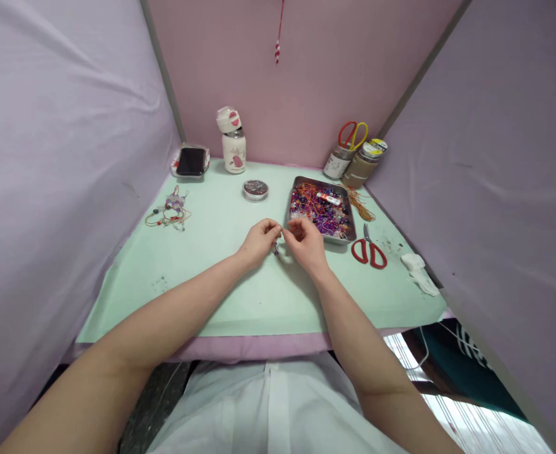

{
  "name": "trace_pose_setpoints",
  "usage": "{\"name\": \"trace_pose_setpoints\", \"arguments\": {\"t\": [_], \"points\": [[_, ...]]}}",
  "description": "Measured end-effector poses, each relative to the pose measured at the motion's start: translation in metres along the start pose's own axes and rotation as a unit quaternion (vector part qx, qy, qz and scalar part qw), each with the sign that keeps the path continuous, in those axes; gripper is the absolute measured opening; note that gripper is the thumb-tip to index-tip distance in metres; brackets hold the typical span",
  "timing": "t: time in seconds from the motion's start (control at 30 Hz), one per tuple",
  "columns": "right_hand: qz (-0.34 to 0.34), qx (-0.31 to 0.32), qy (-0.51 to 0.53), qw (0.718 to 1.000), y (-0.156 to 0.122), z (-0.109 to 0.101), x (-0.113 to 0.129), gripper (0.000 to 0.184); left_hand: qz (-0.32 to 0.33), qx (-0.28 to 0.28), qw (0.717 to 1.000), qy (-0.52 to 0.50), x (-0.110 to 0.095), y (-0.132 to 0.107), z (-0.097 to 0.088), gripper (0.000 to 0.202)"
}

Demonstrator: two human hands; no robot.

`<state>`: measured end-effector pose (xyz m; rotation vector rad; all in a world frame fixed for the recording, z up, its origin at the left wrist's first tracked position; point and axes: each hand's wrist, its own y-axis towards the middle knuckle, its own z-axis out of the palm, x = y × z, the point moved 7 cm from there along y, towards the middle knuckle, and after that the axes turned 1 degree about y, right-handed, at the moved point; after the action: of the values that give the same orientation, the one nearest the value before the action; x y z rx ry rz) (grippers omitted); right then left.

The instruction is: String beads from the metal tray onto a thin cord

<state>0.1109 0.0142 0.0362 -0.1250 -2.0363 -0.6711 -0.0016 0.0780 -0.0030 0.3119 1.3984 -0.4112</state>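
My left hand [261,239] and my right hand [305,243] meet over the middle of the table, fingertips nearly touching. Below the left fingers hangs a small strand of purple beads [275,249], pinched in that hand. The right thumb and finger are pressed together close by; any thread between them is too fine to make out. Just beyond the right hand lies a metal tray [354,222] full of purple, red and orange beads and cords, with a white-and-red tube [329,199] on top.
Red-handled scissors [369,252] and crumpled white tissue [419,275] lie at right. Behind them stand jars [363,165], one with scissors [353,133]. A round container [255,190], a bottle [234,148], a phone [191,162] and beaded strings [173,208] are farther left. Fabric walls enclose the table.
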Motion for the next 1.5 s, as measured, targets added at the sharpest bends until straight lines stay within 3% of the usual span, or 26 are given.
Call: {"name": "trace_pose_setpoints", "arguments": {"t": [0.13, 0.3, 0.47, 0.77, 1.03, 1.17, 1.3, 1.4, 1.5], "points": [[0.052, 0.015, 0.087, 0.995, 0.001, 0.001, -0.005, 0.015, 0.012, 0.04, 0.999, 0.011, -0.002, 0.0, 0.004, 0.014], [0.164, 0.009, 0.223, 0.961, 0.001, 0.003, -0.02, 0.018, -0.004, 0.067, 0.998, 0.003, -0.004, -0.002, 0.007, 0.019], [0.189, -0.016, 0.284, 0.94, 0.001, 0.004, -0.027, 0.019, -0.044, 0.096, 0.994, -0.034, -0.001, -0.005, 0.012, 0.024], [0.22, -0.011, 0.305, 0.926, 0.0, 0.006, -0.028, 0.017, -0.04, 0.1, 0.993, -0.052, -0.008, -0.008, 0.014, 0.019], [0.171, 0.005, 0.222, 0.96, 0.0, 0.004, -0.022, 0.017, -0.016, 0.085, 0.995, -0.047, -0.008, -0.005, 0.009, 0.021], [0.03, -0.022, 0.112, 0.993, 0.003, -0.007, -0.005, 0.012, -0.05, 0.04, 0.994, -0.083, -0.005, -0.003, 0.001, 0.024], [-0.132, 0.017, -0.007, 0.991, -0.002, -0.003, 0.016, 0.019, -0.064, 0.02, 0.992, -0.104, -0.004, -0.002, -0.002, 0.024], [-0.191, 0.045, -0.072, 0.978, -0.006, 0.002, 0.022, 0.019, -0.067, 0.022, 0.992, -0.103, -0.003, -0.003, -0.002, 0.023], [-0.206, 0.039, -0.093, 0.973, -0.006, 0.001, 0.024, 0.013, -0.073, 0.033, 0.992, -0.097, -0.002, -0.004, 0.0, 0.023]]}}
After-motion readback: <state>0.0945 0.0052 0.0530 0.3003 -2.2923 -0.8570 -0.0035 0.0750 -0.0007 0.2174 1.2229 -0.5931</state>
